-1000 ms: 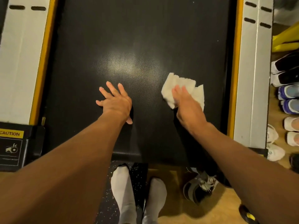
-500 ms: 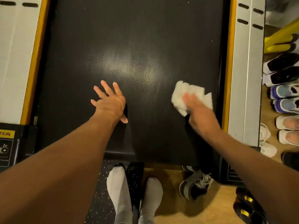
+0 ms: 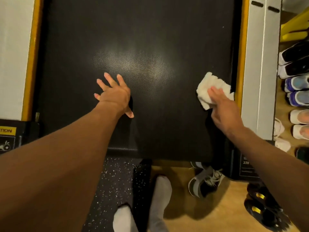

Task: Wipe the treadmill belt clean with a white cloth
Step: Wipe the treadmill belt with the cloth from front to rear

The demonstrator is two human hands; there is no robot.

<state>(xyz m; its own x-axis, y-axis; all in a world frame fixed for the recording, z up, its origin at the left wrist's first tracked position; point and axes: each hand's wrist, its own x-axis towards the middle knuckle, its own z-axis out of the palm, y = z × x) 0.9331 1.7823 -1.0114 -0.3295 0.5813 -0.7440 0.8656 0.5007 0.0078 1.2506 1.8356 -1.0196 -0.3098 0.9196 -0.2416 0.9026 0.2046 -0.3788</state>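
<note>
The black treadmill belt (image 3: 133, 39) fills the upper middle of the head view, with a pale glare patch at its centre. My left hand (image 3: 115, 96) rests flat on the belt, fingers spread, left of centre. A crumpled white cloth (image 3: 209, 84) lies on the belt close to its right edge. My right hand (image 3: 224, 111) presses down on the cloth with its fingers laid over the top. The cloth's near part is hidden under that hand.
Grey side rails (image 3: 260, 64) with yellow trim border the belt on both sides. Several shoes (image 3: 296, 81) line the floor at right. A grey sneaker (image 3: 204, 183) and my socked feet (image 3: 160, 198) are behind the belt's rear edge. A caution label (image 3: 8, 131) is at left.
My right hand has slid the cloth rightwards across the belt, from right of centre to near the right edge. My left hand has stayed planted in place.
</note>
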